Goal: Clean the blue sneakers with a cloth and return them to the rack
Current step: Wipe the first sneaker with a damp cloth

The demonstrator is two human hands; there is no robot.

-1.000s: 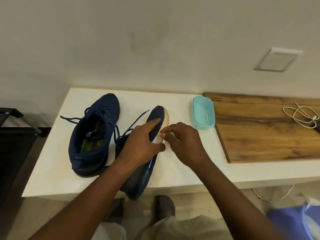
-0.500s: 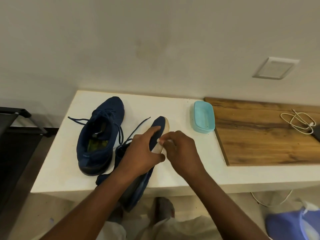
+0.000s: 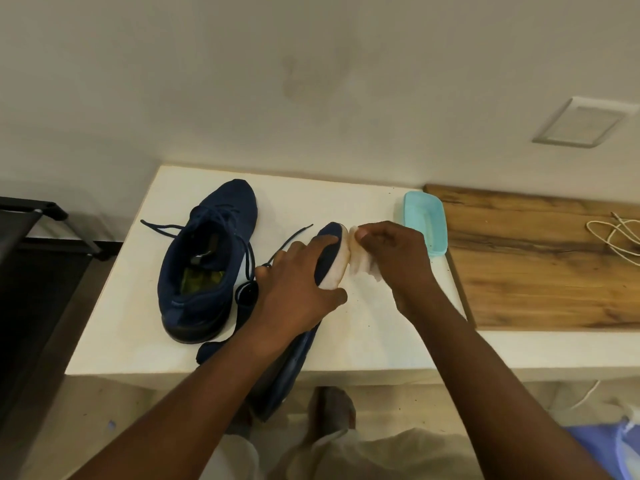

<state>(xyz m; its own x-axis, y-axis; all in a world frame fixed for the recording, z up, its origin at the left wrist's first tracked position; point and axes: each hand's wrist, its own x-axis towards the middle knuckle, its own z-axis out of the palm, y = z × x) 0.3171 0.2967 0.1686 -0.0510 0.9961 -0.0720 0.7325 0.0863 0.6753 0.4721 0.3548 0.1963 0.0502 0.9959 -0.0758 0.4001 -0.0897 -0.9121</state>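
Our left hand point(image 3: 298, 282) grips the 2nd blue sneaker point(image 3: 327, 254), which lies tipped on its side on the white desk point(image 3: 138, 323). The fingers are curled over the toe & the thumb is tucked under the pale sole edge. Its heel end sticks out past the desk's front edge. Our right hand point(image 3: 391, 258) pinches a white cloth point(image 3: 363, 266) btw thumb & fingers, w/ the cloth touching the sole edge at the toe.

The other blue sneaker point(image 3: 207, 258) stands upright just left of the held one, w/ its laces loose & trailing on the desk.

A turquoise container point(image 3: 424, 220) sits near the right hand, next to a wooden board point(image 3: 540, 258) w/ a pale cable point(image 3: 616, 237) coiled on it. At far left stands a black frame point(image 3: 34, 216), poss. the rack; too little of it shows to be sure.
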